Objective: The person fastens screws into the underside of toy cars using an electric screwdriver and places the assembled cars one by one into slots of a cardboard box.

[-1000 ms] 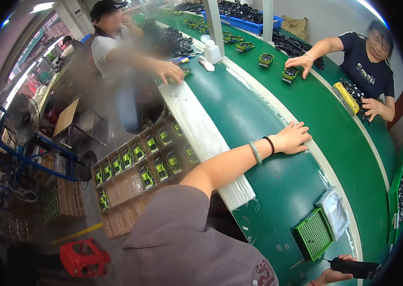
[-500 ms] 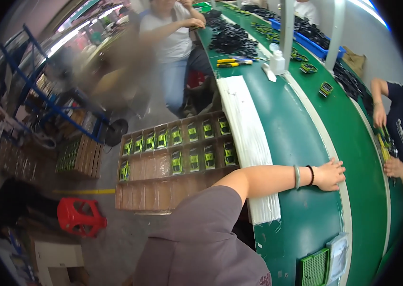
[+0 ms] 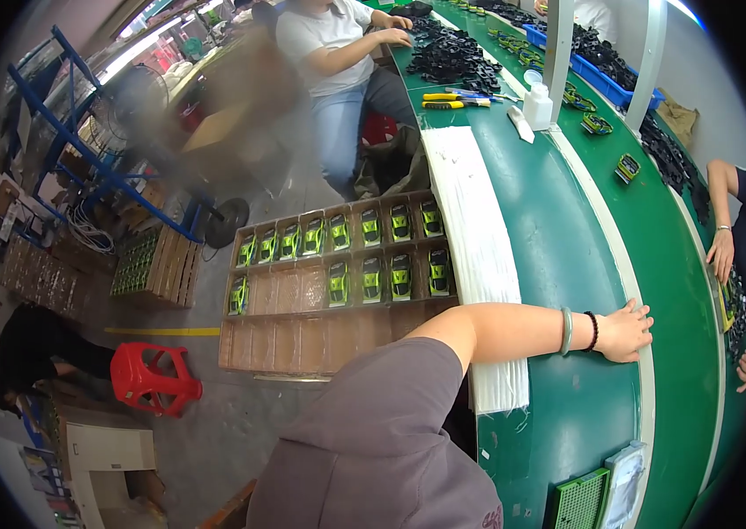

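My left hand (image 3: 624,333) lies flat on the green worktable (image 3: 567,273), its fingers spread over the pale strip along the conveyor. Nothing is in it. A jade-like bangle and a dark beaded bracelet circle the wrist. Under my forearm runs a long white padded strip (image 3: 479,229) on the table's edge. Left of the table stands a divided cardboard box (image 3: 289,348). Green-and-black toy cars (image 3: 339,280) fill its far row and part of the middle row; the visible compartments of its near row hold none. My right hand is out of view.
Yellow-handled pliers (image 3: 455,104), a white bottle (image 3: 537,108) and black parts (image 3: 452,57) lie farther up the table. A green tray (image 3: 581,501) sits near. Co-workers are seated across and at the far end. A red stool (image 3: 154,377) and blue rack (image 3: 82,145) stand left.
The whole view has shifted slightly. The far seated person's hands have come down to the black parts. The co-worker at right has moved their hands apart. My left hand stays on the strip.
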Motion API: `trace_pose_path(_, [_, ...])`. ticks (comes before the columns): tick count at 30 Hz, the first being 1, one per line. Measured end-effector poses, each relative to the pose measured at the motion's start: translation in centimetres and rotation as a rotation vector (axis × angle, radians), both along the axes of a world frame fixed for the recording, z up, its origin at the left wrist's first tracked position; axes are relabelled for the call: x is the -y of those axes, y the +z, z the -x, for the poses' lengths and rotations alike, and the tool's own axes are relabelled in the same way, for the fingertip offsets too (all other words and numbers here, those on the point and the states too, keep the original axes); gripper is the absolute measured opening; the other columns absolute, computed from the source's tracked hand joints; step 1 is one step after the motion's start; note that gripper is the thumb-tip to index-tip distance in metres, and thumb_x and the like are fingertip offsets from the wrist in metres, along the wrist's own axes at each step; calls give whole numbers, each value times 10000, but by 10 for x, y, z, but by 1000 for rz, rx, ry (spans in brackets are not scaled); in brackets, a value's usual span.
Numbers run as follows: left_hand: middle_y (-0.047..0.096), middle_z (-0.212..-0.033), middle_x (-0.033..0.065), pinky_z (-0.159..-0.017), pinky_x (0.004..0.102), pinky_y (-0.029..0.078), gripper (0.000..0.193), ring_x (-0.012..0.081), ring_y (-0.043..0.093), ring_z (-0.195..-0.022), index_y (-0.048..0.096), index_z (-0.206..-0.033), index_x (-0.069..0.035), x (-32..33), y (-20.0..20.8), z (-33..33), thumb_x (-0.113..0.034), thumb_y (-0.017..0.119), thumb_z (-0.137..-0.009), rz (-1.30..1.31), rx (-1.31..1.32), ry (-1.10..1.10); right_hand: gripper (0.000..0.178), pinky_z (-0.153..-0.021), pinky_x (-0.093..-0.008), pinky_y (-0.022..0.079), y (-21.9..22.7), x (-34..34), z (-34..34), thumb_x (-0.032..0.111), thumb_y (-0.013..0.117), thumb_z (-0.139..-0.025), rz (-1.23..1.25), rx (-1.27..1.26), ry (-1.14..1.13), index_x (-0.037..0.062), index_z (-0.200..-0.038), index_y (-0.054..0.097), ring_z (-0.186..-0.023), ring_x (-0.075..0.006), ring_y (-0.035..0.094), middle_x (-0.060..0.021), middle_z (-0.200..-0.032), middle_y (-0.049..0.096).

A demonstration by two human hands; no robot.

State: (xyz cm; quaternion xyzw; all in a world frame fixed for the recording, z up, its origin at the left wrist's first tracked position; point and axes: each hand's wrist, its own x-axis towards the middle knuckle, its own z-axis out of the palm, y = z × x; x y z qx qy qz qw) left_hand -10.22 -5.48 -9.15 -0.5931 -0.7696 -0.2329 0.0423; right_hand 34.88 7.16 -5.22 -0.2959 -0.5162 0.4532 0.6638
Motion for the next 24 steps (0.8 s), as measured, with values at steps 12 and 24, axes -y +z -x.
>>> trace_pose_path(12, [470, -1233, 228, -956, 549, 328, 426, 398, 376, -1211, 561, -1081, -17, 9, 18, -9, -303, 599, -767, -15, -19, 5, 688, -455, -250, 456, -22, -14, -27, 720, 361, -802, -85, -19, 8, 51, -911, 475, -517, -182, 497, -67, -666, 499])
trace_pose_path(24, [358, -1346, 234, -1021, 560, 252, 427, 422, 290, -1276, 449, -1219, -44, 13, 27, -7, -282, 521, -873, 74, -18, -29, 710, -536, -276, 414, 25, 36, 23, 757, 413, -742, 55, -16, 117, 73, -932, 392, -571, -153, 451, -55, -667, 431])
